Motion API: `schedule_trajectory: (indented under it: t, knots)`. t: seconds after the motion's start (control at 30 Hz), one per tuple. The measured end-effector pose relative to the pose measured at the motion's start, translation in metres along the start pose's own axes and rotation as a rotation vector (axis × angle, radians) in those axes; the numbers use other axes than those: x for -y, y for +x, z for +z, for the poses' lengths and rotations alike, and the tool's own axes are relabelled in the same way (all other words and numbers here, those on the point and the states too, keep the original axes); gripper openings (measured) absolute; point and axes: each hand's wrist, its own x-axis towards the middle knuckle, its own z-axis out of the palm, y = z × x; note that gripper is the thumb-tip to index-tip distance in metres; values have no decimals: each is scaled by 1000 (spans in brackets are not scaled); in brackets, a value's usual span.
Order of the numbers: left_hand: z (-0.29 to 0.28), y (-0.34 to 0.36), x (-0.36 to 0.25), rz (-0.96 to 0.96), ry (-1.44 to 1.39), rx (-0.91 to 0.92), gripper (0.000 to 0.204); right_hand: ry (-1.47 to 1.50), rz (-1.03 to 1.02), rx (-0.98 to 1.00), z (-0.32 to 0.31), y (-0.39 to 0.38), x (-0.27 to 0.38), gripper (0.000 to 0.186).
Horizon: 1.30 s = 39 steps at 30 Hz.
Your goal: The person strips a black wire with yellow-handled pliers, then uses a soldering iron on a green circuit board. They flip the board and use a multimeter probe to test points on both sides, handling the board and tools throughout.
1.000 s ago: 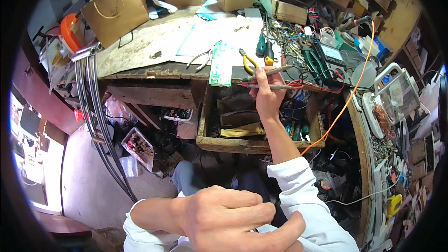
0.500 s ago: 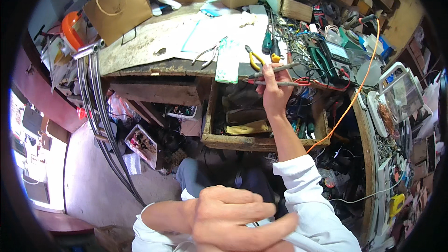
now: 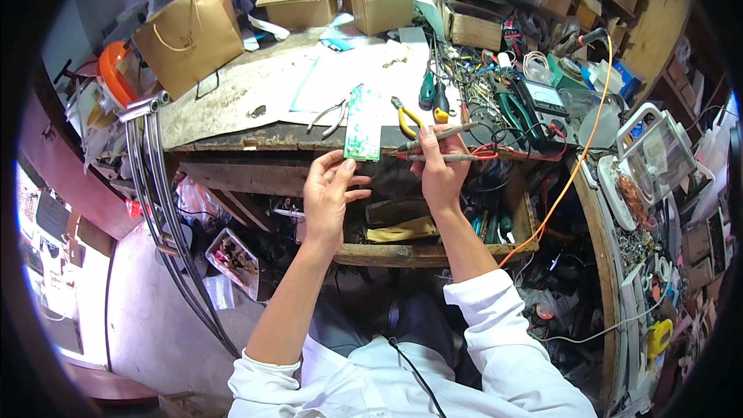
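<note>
My left hand (image 3: pixel 329 201) pinches the near end of the green circuit board (image 3: pixel 362 124), which lies over the bench's front edge, thumb on top and other fingers loosely curled. My right hand (image 3: pixel 443 178) grips two test probes (image 3: pixel 449 156), one red-tipped, their tips to the right of the board. Long-nose or cutting pliers (image 3: pixel 326 118) with grey handles lie left of the board, and yellow-handled pliers (image 3: pixel 408 116) right of it. Two screwdrivers (image 3: pixel 428 91) lie behind them. The probe leads run toward an analogue meter (image 3: pixel 542 94).
An open drawer (image 3: pixel 387 254) of tools juts out under the bench (image 3: pixel 217 85). Bent steel tubes (image 3: pixel 155 170) stand at left, near a bin of scraps (image 3: pixel 232 263). A paper bag (image 3: pixel 186 39) and cardboard boxes (image 3: pixel 294 4) sit behind. An orange cable (image 3: pixel 576 170) hangs beside cluttered shelving at right.
My left hand has moved from the lower foreground up to the circuit board and taken hold of its near end. My right hand still holds the probes.
</note>
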Motion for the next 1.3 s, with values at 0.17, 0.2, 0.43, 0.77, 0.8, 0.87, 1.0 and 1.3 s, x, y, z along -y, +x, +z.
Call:
schedule_trajectory:
  t: [0.17, 0.2, 0.43, 0.77, 0.8, 0.87, 1.0, 1.3]
  knots:
    - [3, 25, 13, -24, -60, 44, 31, 3, 1, -3, -2, 1, -3, 18]
    - [4, 26, 14, 3, -80, 50, 26, 2, -3, 2, -3, 2, -3, 18]
    - [-7, 2, 24, 51, -172, 65, 23, 0, -18, 30, -2, 1, -3, 17]
    - [-20, -4, 37, 52, -214, 80, 24, -19, -9, 33, -1, -1, -6, 17]
    - [-22, -5, 37, 58, -208, 79, 26, -26, -8, 26, 0, -1, -6, 17]
    - [-19, -4, 36, 45, -221, 98, 27, -14, 1, 36, -2, 0, -5, 17]
    - [-19, -5, 36, 35, -221, 108, 26, -42, 0, 32, -1, -2, -3, 17]
    - [-21, -4, 37, 19, -222, 125, 25, -86, 16, 57, -2, -1, -9, 16]
